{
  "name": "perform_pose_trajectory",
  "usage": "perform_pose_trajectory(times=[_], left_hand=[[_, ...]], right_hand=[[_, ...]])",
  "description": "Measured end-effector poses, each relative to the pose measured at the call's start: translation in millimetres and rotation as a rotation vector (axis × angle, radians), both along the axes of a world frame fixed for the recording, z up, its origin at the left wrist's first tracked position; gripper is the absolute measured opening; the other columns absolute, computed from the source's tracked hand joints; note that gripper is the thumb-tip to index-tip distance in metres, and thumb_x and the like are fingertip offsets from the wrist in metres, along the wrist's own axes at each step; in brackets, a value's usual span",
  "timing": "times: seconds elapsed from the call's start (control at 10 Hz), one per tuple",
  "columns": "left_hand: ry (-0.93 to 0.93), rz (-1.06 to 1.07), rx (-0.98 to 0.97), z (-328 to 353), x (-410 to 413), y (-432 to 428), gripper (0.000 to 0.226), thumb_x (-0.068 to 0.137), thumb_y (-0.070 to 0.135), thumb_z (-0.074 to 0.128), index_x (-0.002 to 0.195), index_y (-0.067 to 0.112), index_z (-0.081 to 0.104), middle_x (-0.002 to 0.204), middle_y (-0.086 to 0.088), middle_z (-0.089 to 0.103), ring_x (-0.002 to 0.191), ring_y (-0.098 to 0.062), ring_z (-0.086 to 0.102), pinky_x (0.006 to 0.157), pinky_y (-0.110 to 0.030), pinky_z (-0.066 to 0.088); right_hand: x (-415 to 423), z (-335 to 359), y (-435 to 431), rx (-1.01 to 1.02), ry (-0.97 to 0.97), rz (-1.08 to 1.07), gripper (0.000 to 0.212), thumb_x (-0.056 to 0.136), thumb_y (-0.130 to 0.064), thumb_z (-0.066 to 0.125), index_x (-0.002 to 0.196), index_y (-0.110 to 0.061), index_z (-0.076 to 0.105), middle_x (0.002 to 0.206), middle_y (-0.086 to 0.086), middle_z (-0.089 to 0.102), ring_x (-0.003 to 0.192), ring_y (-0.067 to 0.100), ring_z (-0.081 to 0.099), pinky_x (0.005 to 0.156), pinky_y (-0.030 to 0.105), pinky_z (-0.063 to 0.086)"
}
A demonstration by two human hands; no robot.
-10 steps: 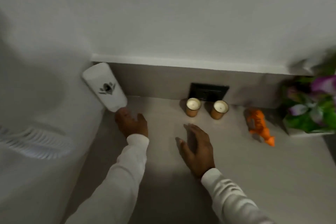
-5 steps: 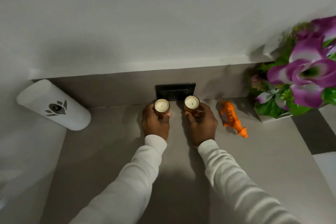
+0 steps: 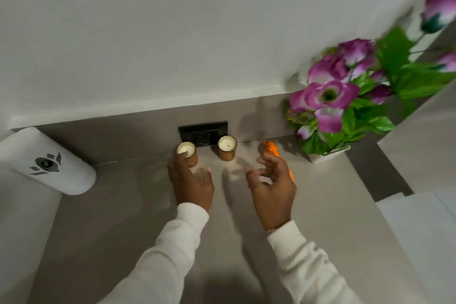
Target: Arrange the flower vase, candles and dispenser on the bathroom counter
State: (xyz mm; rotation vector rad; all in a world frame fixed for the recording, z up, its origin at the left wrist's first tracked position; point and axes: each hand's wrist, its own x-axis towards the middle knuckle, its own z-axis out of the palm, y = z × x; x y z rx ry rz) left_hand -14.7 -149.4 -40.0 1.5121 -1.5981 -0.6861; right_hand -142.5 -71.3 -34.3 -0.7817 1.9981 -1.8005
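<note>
Two small amber glass candles stand at the back of the grey counter, in front of a black socket. My left hand has its fingertips against the left candle, with the thumb held apart from the glass. The right candle stands free. My right hand hovers open with spread fingers, to the right of that candle and above an orange toy. The white flower vase, with purple flowers, stands at the back right. The white dispenser with a dark logo is at the far left by the wall.
A black wall socket sits just behind the candles. An orange tiger toy lies between the right candle and the vase, partly under my right hand. A step in the counter runs along the right.
My right hand has let go of the right candle and drawn back to the right over the toy. My left hand has loosened on the left candle. The view has tilted right.
</note>
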Motion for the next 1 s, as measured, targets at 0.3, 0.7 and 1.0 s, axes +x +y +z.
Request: perform_pose_trajectory(times=[0.3, 0.7, 1.0], left_hand=[[-0.090, -0.655, -0.015, -3, -110, 51, 0.075, 0.077, 0.029, 0.074, 0.140, 0.011, 0.038, 0.153, -0.014, 0.030, 0.141, -0.027, 0.028, 0.106, 0.000, 0.011], [-0.166, -0.559, -0.063, -32, -142, 32, 0.061, 0.075, 0.026, 0.072, 0.130, 0.011, 0.052, 0.152, -0.010, 0.035, 0.138, -0.022, 0.036, 0.112, -0.018, 0.025], [-0.064, -0.538, -0.055, -13, -128, 37, 0.079, 0.071, 0.033, 0.077, 0.139, 0.016, 0.040, 0.154, -0.006, 0.029, 0.142, -0.019, 0.027, 0.110, -0.007, 0.018]], right_hand=[[-149, 2, 49, 0.238, 0.119, -0.257, 0.078, 0.071, -0.013, 0.087, 0.138, -0.003, 0.049, 0.136, 0.018, 0.053, 0.121, 0.034, 0.056, 0.102, 0.047, 0.048], [-186, -35, 2, 0.183, 0.067, -0.132, 0.103, 0.054, -0.064, 0.085, 0.140, -0.025, 0.044, 0.127, -0.011, 0.053, 0.118, 0.010, 0.056, 0.103, 0.036, 0.050], [-170, -10, 27, 0.076, 0.171, -0.144, 0.112, 0.059, -0.037, 0.095, 0.149, -0.012, 0.033, 0.146, 0.009, 0.043, 0.137, 0.025, 0.042, 0.114, 0.047, 0.037]])
